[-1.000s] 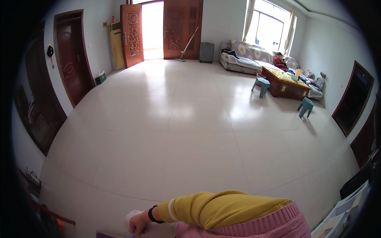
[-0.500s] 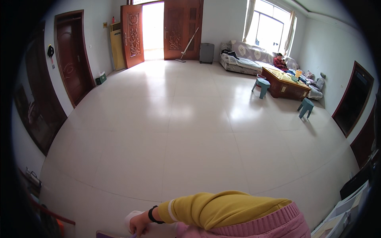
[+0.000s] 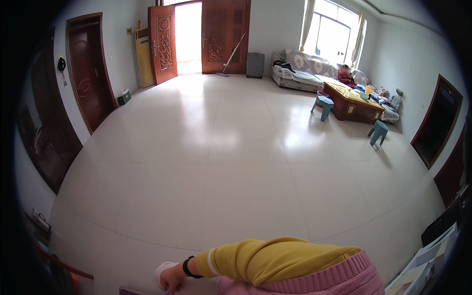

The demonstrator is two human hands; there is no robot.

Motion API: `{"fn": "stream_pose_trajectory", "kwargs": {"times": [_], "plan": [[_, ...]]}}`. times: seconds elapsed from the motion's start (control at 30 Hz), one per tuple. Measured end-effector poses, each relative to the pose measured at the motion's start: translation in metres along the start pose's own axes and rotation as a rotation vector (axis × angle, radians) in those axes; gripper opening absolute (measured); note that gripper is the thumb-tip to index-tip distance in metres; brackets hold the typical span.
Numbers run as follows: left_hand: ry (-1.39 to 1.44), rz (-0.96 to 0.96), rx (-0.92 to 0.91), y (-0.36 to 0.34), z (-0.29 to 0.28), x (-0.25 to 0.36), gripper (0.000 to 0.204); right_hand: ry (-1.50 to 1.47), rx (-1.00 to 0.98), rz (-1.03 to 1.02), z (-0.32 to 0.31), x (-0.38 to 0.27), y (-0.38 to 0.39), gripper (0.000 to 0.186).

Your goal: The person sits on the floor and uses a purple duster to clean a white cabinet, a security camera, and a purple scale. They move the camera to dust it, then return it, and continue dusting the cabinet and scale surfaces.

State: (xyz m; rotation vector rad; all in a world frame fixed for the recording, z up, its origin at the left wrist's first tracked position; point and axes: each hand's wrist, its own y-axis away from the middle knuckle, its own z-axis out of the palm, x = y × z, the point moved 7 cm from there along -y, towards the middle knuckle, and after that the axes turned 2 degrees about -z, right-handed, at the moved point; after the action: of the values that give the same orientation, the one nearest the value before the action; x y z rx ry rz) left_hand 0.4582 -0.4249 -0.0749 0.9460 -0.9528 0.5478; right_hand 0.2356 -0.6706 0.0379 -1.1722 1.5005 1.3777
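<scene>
My right arm, in a yellow sleeve with a pink vest edge, reaches leftward across the lower edge. My right hand (image 3: 171, 279) wears a black wristband (image 3: 188, 267) and has its fingers curled downward. They close round something small and purplish at the picture's edge, too cut off to name. Behind the knuckles shows a white rounded thing (image 3: 160, 269), mostly covered by the hand. Left of the fingers, the corner of a flat purple thing (image 3: 129, 291) with a light brown rim comes into view. My left hand is not in view.
Pale floor tiles (image 3: 246, 196) stretch ahead. Two blue-green stools (image 3: 323, 105) stand near a wooden table (image 3: 351, 104); a person in red (image 3: 345, 76) sits on the sofa (image 3: 300, 66) behind it. A mop (image 3: 234, 56) leans by the carved doors. Low shelving (image 3: 418, 270) lies at right.
</scene>
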Motion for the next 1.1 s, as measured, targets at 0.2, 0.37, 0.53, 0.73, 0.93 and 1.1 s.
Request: {"fn": "stream_pose_trajectory", "kwargs": {"times": [0.2, 0.37, 0.53, 0.73, 0.93, 1.1], "plan": [[0.127, 0.042, 0.196, 0.020, 0.015, 0.022, 0.020, -0.087, 0.008, 0.067, 0.002, 0.000, -0.002, 0.029], [0.191, 0.026, 0.193, 0.025, 0.018, 0.026, 0.020, 0.053, 0.000, -0.036, 0.000, -0.007, 0.004, 0.032], [0.149, -0.046, 0.153, 0.000, 0.002, 0.005, 0.020, -0.089, -0.024, 0.055, 0.004, 0.009, -0.012, 0.029], [0.027, 0.040, -0.054, -0.016, -0.005, 0.002, 0.022, -0.130, -0.090, -0.005, 0.009, 0.033, -0.034, 0.024], [0.065, 0.028, -0.017, 0.001, 0.005, 0.013, 0.026, -0.123, -0.049, -0.002, 0.007, 0.025, -0.024, 0.021], [-0.141, 0.173, -0.028, -0.004, 0.001, 0.017, 0.029, -0.048, 0.022, 0.046, 0.002, 0.010, -0.005, 0.019]]}}
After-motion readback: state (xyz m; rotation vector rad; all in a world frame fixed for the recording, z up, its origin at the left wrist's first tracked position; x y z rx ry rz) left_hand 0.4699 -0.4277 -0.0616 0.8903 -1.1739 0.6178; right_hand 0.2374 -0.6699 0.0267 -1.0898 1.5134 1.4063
